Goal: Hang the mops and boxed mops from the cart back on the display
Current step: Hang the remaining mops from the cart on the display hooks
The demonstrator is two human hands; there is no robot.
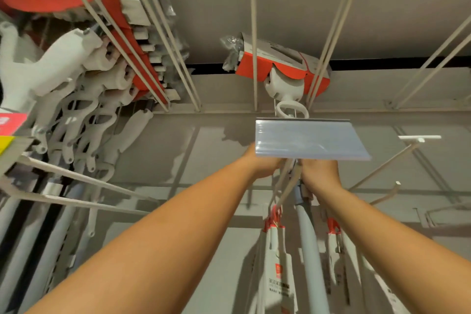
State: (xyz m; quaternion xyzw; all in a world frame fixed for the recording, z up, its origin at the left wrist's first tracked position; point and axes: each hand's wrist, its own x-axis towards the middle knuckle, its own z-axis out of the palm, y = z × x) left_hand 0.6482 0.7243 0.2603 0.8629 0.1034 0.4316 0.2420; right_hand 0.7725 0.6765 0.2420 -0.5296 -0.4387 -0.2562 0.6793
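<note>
Reaching mop — left hand, right hand, grip hidden.

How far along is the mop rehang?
Done: row of mops hangs left, one boxed mop hangs centre. In hand: right hand grips a grey-handled mop under the label holder; left hand beside it, grip hidden. Left: empty pegs at right; cart out of view.

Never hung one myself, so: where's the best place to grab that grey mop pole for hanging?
Near its top end, coming from below and the sides: the grey mop pole hangs long and straight down, and the label holder blocks the way from above.
</note>
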